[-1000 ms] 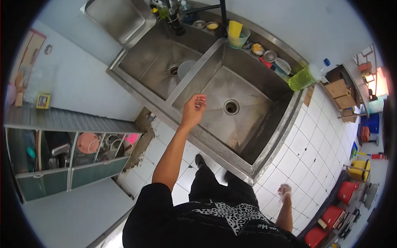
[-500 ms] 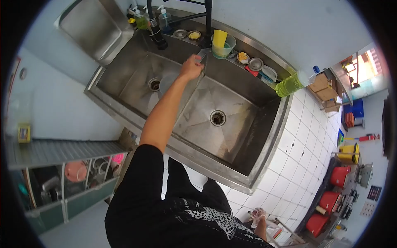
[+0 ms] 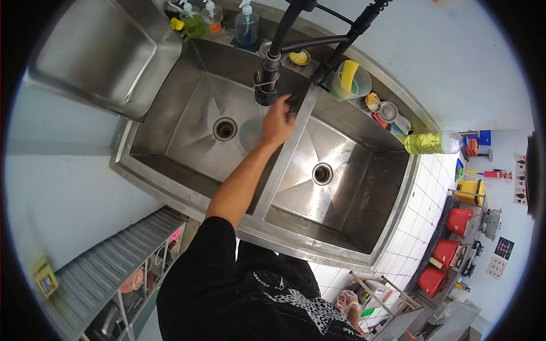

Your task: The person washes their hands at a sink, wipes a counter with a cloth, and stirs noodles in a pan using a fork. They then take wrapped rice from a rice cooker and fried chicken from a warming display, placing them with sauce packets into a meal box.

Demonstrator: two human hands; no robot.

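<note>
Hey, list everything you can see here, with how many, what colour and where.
Double sink: 1, steel grey, centre
Tap: 1, black, over the left basin, water running
Round dish: 1, pale, in the left basin
Pump bottles: 3, green, clear with orange label, blue, back ledge
Tub: 1, translucent green, back ledge
Sponge: 1, yellow, in the tub
Large bottle: 1, yellow-green liquid, right corner
Steel tray: 1, grey, upper left
Slatted shelf: 1, grey, lower left
Red containers: 3, far right
Fire extinguisher: 1, red, far right
Smaller items: several, too unclear to count
Left hand: 1, bare, beside the tap
Right hand: 1, foamy, lower right
</note>
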